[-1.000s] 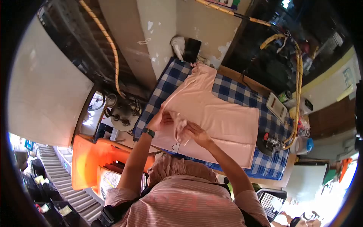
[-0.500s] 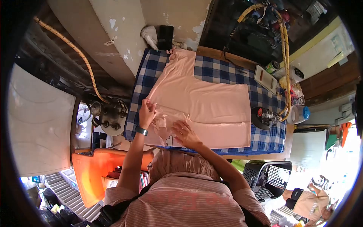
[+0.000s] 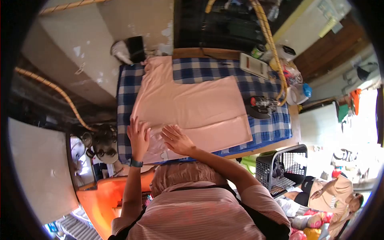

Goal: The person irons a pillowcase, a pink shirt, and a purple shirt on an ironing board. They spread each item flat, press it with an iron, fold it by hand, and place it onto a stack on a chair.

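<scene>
A pale pink T-shirt (image 3: 196,104) lies spread over a blue-and-white checked cloth (image 3: 200,72), one sleeve stretching toward the back left. My left hand (image 3: 139,140) rests at the garment's left edge, fingers spread and nothing gripped. Flat on the fabric to its right is my right hand (image 3: 179,141), fingers extended. Between and below my hands the cloth is slightly rumpled, with part of a small print at the near edge. Beyond the shirt's right hem sits a dark steam iron (image 3: 260,108), apart from both hands.
A yellow hose (image 3: 262,28) runs to the iron. At the back are a white tray (image 3: 253,66), a green can (image 3: 258,51) and a black object (image 3: 136,49). A metal boiler (image 3: 105,144) stands left, an orange chair (image 3: 102,192) below it. Right are a black basket (image 3: 264,170) and another person (image 3: 332,196).
My left hand has gone from pinching the shirt's edge to lying open on it. The crumpled part between my hands is flatter. My view has shifted and turned.
</scene>
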Available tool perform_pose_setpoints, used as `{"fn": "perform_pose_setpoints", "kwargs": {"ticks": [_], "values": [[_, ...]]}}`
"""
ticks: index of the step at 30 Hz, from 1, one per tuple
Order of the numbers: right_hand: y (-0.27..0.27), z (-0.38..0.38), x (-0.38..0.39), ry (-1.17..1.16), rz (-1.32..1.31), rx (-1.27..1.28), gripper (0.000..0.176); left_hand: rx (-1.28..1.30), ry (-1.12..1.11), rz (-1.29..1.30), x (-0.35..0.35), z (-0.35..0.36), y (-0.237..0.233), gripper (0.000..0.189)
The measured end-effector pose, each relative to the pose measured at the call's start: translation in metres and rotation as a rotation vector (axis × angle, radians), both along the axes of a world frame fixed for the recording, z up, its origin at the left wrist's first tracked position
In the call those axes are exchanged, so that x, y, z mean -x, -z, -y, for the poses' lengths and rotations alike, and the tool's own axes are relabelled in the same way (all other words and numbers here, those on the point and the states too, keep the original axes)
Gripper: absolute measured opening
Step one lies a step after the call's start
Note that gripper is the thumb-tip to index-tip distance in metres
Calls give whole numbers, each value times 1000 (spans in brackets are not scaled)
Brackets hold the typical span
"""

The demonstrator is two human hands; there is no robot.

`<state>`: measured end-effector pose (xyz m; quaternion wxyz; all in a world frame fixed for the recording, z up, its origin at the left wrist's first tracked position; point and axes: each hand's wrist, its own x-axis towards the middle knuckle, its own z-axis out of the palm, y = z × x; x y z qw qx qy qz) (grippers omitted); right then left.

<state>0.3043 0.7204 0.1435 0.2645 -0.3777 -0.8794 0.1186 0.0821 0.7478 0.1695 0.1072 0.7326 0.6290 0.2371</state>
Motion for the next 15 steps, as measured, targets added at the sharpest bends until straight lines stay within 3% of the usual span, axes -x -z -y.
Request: {"fn": "perform_pose_setpoints", "kwargs": {"ticks": [2,4,6,9,10,11,12,13,15], "values": [[-5,-7,-9,111,47,10,46,-157,133,-323,-23,3,-7,42],[10,-11,-27,162,97,14,51,-145,148,-225,-38,9,-14,48],[-11,-10,-58,267,94,-9,50,-22,171,-37,-48,22,-3,61],[-15,-16,-151,428,-21,-122,53,90,374,-135,-59,44,-3,59],[-29,-17,-187,573,51,-85,58,93,347,-106,-67,48,-13,44],[-49,-16,-222,725,83,-30,62,97,327,-108,-69,49,-3,44],[-57,-24,-262,830,207,-201,66,75,316,-95,-65,49,16,37],[-89,-26,-283,907,215,-230,73,53,301,-84,-61,52,26,31],[-141,-32,-316,948,407,-172,70,18,226,-118,-72,52,17,23]]}}
